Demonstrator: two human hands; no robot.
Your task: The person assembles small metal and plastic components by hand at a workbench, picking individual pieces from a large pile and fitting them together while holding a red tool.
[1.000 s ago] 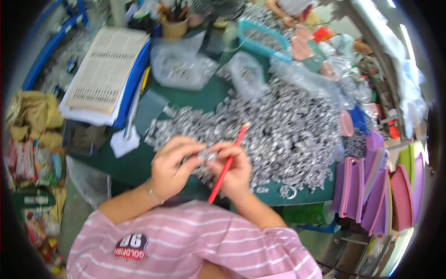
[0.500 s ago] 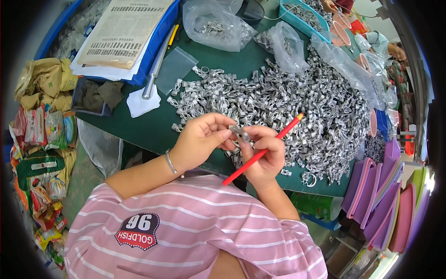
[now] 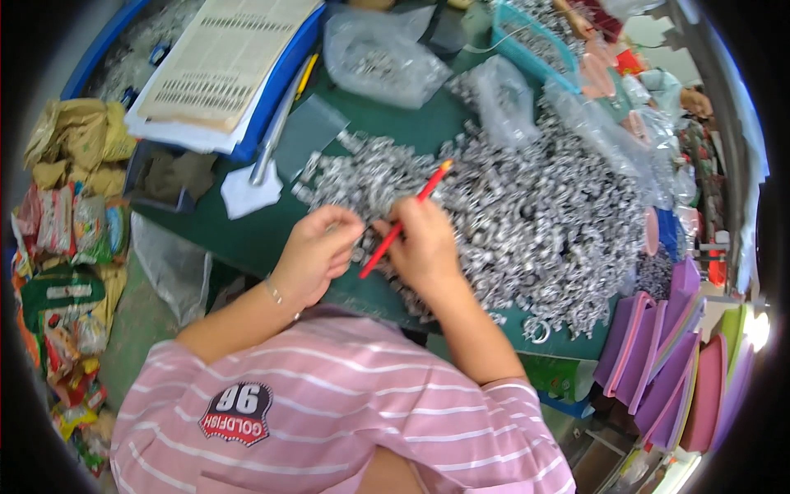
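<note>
From the head view, my right hand (image 3: 425, 247) keeps a closed grip on a red pencil (image 3: 403, 221) slanting over the green tabletop (image 3: 247, 235), while my left hand (image 3: 317, 251) pinches small silver metal parts (image 3: 527, 214) at the heap's near edge.

1. Snack packets (image 3: 58, 239) – red, green, yellow, heaped on the floor at left.
2. Clear plastic bags (image 3: 383, 62) of metal parts – far table side.
3. White printed sheets (image 3: 218, 62) on a blue tray, top left.

Small metal part between left hand (image 3: 317, 251) and right hand (image 3: 424, 247) hidden, bagged pieces (image 3: 383, 62) blurred
</note>
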